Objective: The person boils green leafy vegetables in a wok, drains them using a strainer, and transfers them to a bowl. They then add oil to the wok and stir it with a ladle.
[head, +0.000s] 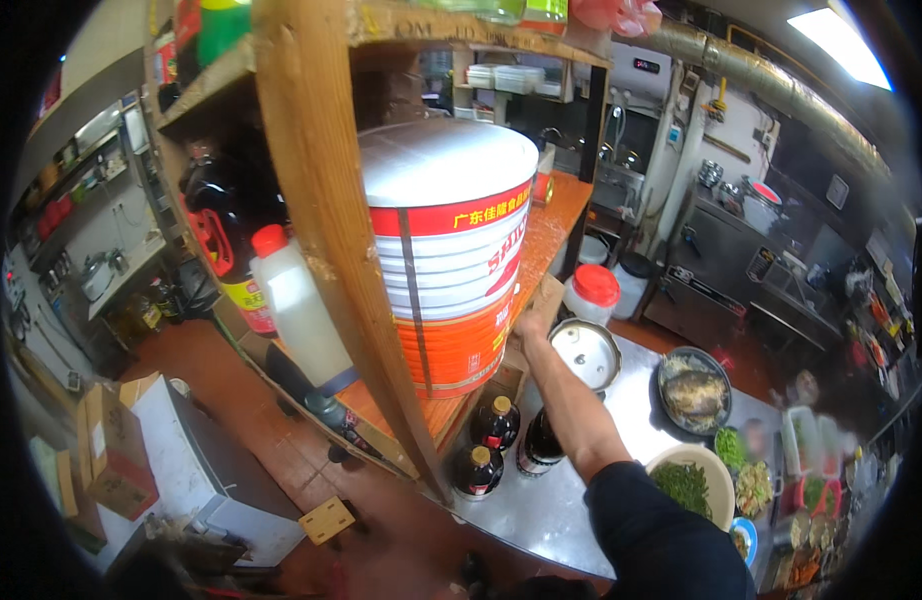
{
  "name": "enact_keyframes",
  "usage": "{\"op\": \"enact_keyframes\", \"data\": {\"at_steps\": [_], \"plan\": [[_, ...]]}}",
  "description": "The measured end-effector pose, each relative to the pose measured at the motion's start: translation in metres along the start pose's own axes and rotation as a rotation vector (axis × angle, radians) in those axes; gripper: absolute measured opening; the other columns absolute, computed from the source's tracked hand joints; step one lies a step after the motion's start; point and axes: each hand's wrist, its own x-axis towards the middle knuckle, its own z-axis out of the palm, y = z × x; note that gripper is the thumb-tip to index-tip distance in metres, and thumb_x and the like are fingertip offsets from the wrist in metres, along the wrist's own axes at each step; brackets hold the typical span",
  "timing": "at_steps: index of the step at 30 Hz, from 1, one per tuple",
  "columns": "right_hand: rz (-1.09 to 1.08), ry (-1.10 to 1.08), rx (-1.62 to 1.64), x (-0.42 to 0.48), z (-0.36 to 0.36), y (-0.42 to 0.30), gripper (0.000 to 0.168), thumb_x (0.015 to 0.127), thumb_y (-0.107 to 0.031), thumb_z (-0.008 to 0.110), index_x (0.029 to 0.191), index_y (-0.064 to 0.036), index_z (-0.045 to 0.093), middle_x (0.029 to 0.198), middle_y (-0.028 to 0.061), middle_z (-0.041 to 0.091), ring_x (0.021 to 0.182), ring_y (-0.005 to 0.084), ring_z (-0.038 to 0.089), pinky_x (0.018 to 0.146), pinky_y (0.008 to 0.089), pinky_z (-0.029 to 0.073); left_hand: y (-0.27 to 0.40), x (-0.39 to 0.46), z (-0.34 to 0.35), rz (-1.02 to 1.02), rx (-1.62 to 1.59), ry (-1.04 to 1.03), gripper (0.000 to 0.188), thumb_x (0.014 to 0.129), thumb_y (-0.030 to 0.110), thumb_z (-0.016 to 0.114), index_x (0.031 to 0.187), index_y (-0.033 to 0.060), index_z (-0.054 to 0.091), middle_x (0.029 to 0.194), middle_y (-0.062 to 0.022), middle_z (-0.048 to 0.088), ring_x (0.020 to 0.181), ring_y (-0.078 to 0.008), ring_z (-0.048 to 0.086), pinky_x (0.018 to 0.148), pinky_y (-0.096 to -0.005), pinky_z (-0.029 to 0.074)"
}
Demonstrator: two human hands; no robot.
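Note:
A large round tin [446,262] with a silvery lid and a red, white and orange printed side stands on a wooden shelf. My right hand [531,330] reaches forward to the shelf edge beside the tin's lower right side; its fingers are mostly hidden, so its hold is unclear. My left hand is out of view. Below my right forearm, dark bottles [496,424] with gold caps stand on the steel table [536,525]. A round metal lid or pan [585,354] lies right of my wrist. Left of the wooden post are a whitish jug [303,307] with a red cap and a large dark bottle [221,217].
An upright wooden post [318,187] stands close in front. To the right are a bowl of green vegetables [686,484], a black pan with cooked food [693,390] and a red-lidded tub [592,294]. Cardboard boxes [116,450] and a small wooden stool [327,520] are at lower left.

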Motion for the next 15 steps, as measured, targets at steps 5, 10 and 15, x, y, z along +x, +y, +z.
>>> {"op": "enact_keyframes", "data": {"at_steps": [5,10,15], "plan": [[-0.082,-0.284,0.381,-0.018,-0.082,-0.039,0.013,0.09,-0.011,0.056,0.083,-0.003,0.063,0.07,0.0054,0.062,0.05,0.0123,0.053,0.046,0.0272,0.043,0.052,-0.051,-0.038,0.123,-0.324,-0.284,0.034,0.085,0.034,0.063,0.102,0.0038,0.068,0.088,-0.0118,0.068,0.082,-0.0234,0.063,0.075,-0.0361,0.05],[-0.379,-0.38,0.333,-0.105,-0.212,-0.047,0.006,0.089,-0.011,0.066,0.084,-0.008,0.065,0.071,-0.0038,0.059,0.06,0.005,0.049,0.056,0.0204,0.038,0.104,-0.075,-0.034,0.156,-0.573,-0.582,0.032,0.085,0.031,0.064,0.102,0.004,0.068,0.086,-0.0096,0.067,0.079,-0.0196,0.062,0.073,-0.0338,0.05],[-0.44,-0.426,0.288,-0.23,-0.376,-0.038,0.019,0.095,-0.014,0.062,0.107,0.0,0.064,0.095,-0.0019,0.064,0.085,0.0064,0.057,0.076,0.0246,0.047,0.193,-0.052,-0.006,1.022,-0.045,-0.25,0.023,0.082,0.011,0.065,0.103,0.0037,0.065,0.103,-0.0143,0.068,0.094,-0.025,0.066,0.083,-0.0362,0.051]]}}
